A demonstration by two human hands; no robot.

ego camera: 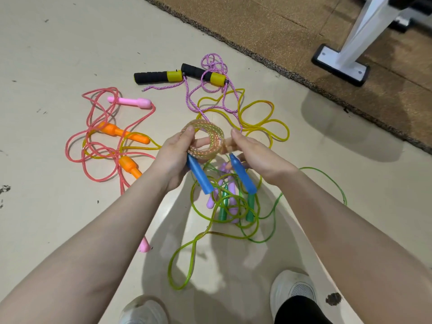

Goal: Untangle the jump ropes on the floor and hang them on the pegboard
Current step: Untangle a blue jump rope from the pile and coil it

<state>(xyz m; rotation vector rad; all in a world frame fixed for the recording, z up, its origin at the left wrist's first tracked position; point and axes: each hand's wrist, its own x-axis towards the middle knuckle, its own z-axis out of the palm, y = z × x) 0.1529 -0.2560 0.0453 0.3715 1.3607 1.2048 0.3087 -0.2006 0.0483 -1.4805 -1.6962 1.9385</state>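
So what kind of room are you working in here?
Probably a home gym or exercise room: several jump ropes lie on a smooth pale floor, beside a brown rubber-like mat bearing the white foot of an equipment frame.

A coiled rope [205, 139] speckled in pink, green and clear is seen with two blue handles [199, 176]. Pink cord [93, 146] is spread with pale pink handles [131, 102]; orange handles [124, 132] are joined by yellow cord [264, 122]. Black foam grips [149, 77] capped in yellow are trailed by purple-and-white braided rope [210, 94]. Green cord [233, 206] is looped around green handles [223, 206] and lilac handles [211, 199]. The floor [58, 43] is shown cream, the mat [268, 26] brown, the shoes [292, 291] white.
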